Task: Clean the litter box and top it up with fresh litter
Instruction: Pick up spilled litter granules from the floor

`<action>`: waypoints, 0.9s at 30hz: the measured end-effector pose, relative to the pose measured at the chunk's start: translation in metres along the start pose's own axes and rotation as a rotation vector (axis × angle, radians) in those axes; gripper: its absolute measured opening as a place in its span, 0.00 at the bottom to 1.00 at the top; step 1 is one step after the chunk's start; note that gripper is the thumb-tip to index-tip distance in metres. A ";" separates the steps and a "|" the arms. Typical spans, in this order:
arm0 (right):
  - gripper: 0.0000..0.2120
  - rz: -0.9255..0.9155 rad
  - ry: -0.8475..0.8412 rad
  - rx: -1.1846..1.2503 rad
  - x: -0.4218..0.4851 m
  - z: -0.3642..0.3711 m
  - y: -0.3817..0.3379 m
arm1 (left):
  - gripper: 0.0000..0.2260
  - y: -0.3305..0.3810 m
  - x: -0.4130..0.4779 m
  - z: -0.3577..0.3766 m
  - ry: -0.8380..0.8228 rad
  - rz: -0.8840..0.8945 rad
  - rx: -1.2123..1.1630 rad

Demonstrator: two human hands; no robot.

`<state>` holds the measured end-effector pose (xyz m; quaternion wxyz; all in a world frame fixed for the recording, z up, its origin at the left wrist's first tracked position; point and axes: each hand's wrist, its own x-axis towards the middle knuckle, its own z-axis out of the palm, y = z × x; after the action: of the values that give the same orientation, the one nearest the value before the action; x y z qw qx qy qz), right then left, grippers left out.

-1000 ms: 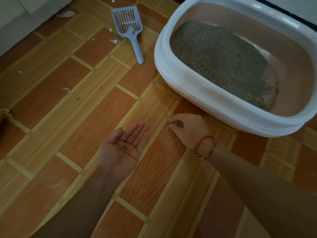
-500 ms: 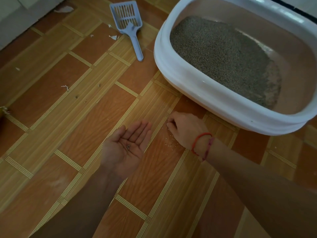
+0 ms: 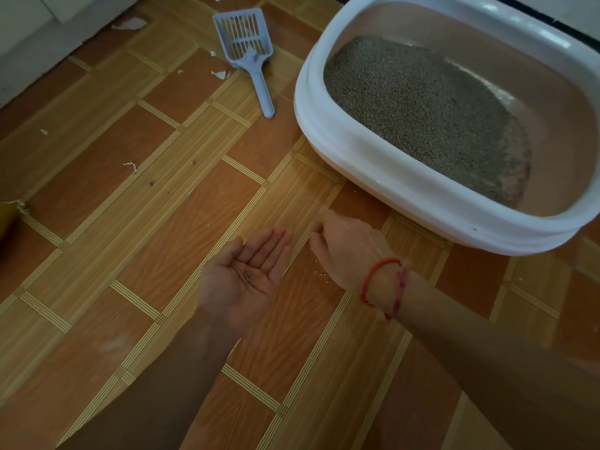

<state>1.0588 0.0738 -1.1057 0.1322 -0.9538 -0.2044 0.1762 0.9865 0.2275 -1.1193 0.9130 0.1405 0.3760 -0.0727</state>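
Drawn back from the litter box [image 3: 373, 164] toward the left hand [image 3: 243, 277], the right hand [image 3: 347, 251] bunches its fingers [image 3: 322, 224], seemingly pinching stray grains [image 3: 321, 274] from the floor [image 3: 156, 254] just before the box, and should release them low over the flat, straight-fingered left palm.

White scraps [image 3: 220, 74] on patterned wood-look floor [image 3: 97, 254], pale wall [image 3: 32, 43] beyond.

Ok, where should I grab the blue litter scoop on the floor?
By its handle, coming from the near side. The litter scoop lies flat with its slotted head pointing away and the handle end angled toward you, just left of the litter box, so the handle is the closest, narrowest part.
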 end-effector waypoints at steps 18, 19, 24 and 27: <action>0.03 -0.111 0.147 0.328 -0.029 0.000 -0.033 | 0.26 -0.005 -0.002 -0.002 -0.057 -0.052 0.057; 0.03 -0.066 0.157 0.302 -0.025 0.000 -0.023 | 0.25 -0.003 -0.002 -0.002 -0.027 -0.024 0.029; 0.06 0.134 0.073 0.233 -0.008 0.006 0.022 | 0.24 0.002 -0.002 -0.004 0.033 0.023 0.008; 0.06 0.120 0.045 0.203 -0.002 0.011 0.028 | 0.24 0.001 -0.001 -0.003 0.037 0.021 0.003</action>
<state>1.0619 0.0503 -1.1241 0.2216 -0.9498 -0.1250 0.1822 0.9838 0.2298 -1.1204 0.9064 0.1474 0.3911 -0.0610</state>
